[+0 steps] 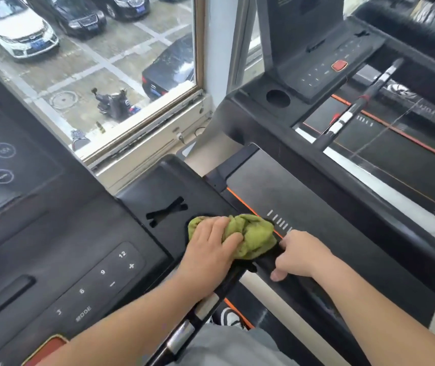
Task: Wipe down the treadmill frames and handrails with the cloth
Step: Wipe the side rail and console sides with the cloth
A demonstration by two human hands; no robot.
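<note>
While facing the treadmill console (79,260), holds green cloth (257,240) bunched under left hand (208,250), fingers curled round it, at the tray's (163,191) right corner (just above the sensor bar (206,303)). Grips the black side arm (324,303) with right hand (301,256).

Parked cars (15,31) and scooter (113,105) beyond window (199,43)

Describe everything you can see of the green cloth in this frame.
The cloth is olive-green, soft fabric by its look, crumpled into a loose wad with deep folds. It lies on the right corner of the black treadmill console, where the side rail begins. The left hand presses on its left half, fingers curled into the folds. The right hand holds the side rail close beside it; whether it touches the cloth cannot be told.
</note>
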